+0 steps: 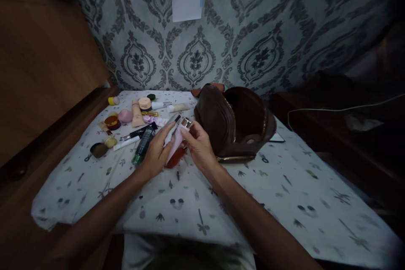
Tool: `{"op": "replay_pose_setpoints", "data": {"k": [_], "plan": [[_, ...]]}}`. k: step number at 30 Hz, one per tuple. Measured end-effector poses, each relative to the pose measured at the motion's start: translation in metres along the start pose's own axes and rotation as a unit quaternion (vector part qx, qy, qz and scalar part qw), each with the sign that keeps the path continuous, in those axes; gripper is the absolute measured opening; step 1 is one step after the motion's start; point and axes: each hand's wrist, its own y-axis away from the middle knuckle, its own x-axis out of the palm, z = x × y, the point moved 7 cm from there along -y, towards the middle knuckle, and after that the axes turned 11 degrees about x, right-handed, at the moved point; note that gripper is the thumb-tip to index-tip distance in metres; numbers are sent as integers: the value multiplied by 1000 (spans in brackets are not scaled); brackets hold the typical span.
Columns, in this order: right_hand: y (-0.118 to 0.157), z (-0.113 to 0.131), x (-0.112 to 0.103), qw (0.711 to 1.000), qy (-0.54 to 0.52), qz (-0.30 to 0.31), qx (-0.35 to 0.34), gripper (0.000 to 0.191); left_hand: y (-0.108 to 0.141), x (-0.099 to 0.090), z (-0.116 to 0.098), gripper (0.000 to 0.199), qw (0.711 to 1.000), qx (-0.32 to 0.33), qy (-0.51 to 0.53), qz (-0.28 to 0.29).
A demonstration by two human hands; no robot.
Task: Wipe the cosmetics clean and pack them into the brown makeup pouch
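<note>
Between my two hands is a pale pink tube point(175, 143) with a shiny silver cap, tilted up to the right. My left hand point(155, 154) is closed around its lower left side. A slim whitish item point(169, 135) with a dark end also lies against those fingers; its kind is unclear. My right hand point(200, 147) pinches the pink tube near the cap. Just below the tube shows a reddish-orange item point(176, 158), partly hidden by the hands. Beside my left hand lies a dark bottle point(144, 143) with a green end.
An unzipped brown leather bag point(215, 124) stands right of my hands. Several cosmetics lie to the left, among them a beige tube point(137, 114), a pink rounded item point(125, 116) and an amber jar point(112, 122). A patterned cloth point(177, 215) covers the table against a wallpapered wall.
</note>
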Motion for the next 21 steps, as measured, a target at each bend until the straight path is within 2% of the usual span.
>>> {"op": "replay_pose_setpoints", "data": {"k": [4, 7, 11, 14, 17, 21], "plan": [[3, -8, 4, 1000, 16, 4, -4, 42, 2, 8, -14, 52, 995, 71, -52, 41], [1, -6, 0, 1000, 6, -3, -6, 40, 4, 13, -13, 55, 990, 89, -84, 72], [-1, 4, -10, 999, -28, -33, -28, 41, 5, 14, 2, 55, 985, 61, -136, 93], [-2, 10, -16, 996, -56, -52, -40, 41, 4, 9, 9, 49, 986, 51, -135, 88], [-2, 14, -16, 996, -62, -44, -41, 39, 1, 2, 11, 44, 992, 41, -97, 74], [-4, 18, -15, 998, -55, -16, -17, 37, -2, -5, 16, 37, 996, -29, -53, 63]]}}
